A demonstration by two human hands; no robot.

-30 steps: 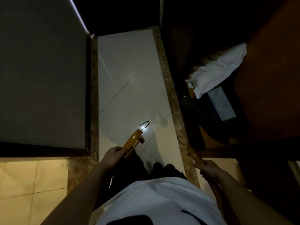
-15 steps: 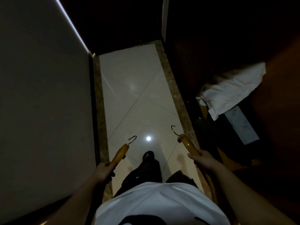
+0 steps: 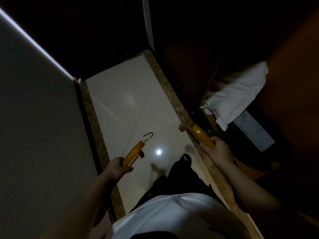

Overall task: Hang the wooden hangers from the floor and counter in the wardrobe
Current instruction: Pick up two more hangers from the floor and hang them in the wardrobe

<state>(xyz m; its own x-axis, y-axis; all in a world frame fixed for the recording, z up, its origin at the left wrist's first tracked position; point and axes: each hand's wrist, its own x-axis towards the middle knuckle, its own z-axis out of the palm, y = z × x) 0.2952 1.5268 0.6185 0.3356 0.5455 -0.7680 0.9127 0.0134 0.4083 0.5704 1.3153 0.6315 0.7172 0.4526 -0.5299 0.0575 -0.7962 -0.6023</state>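
Head view looks steeply down in dim light. A plain grey wall (image 3: pixel 34 126) takes up everything left of the white tiled floor (image 3: pixel 129 104), with a thin bright line along its upper edge. The floor is a long strip crossed by diagonal grout lines and edged on both long sides by a speckled brown stone border (image 3: pixel 172 94). Right of the floor opens a dark wooden recess (image 3: pixel 198 69), too shadowed to make out inside. At the near end of the floor the person's white shirt (image 3: pixel 172 216) fills the bottom of the view. Well to the right of the floor, inside the recess, a crumpled white cloth (image 3: pixel 236 94) lies partly over a pale grey flat sheet (image 3: pixel 255 133). Dark trousers (image 3: pixel 181 180) stand on the near part of the floor, with one black shoe (image 3: pixel 186 158) on the tiles.

Above the floor's left side, the left hand (image 3: pixel 117 168) is clenched around one arm of the left-hand hanger (image 3: pixel 133 153), a yellow-brown wooden hanger held in the air. Over the floor's right border, the right hand (image 3: pixel 217 152) grasps the right-hand hanger (image 3: pixel 201 136) in the same way. Both hangers point away from the person, the left hook (image 3: pixel 148 136) above the tiles and the right hook (image 3: pixel 183 118) above the right border. A small round glare (image 3: pixel 158 152) shines on the floor between the two hangers.
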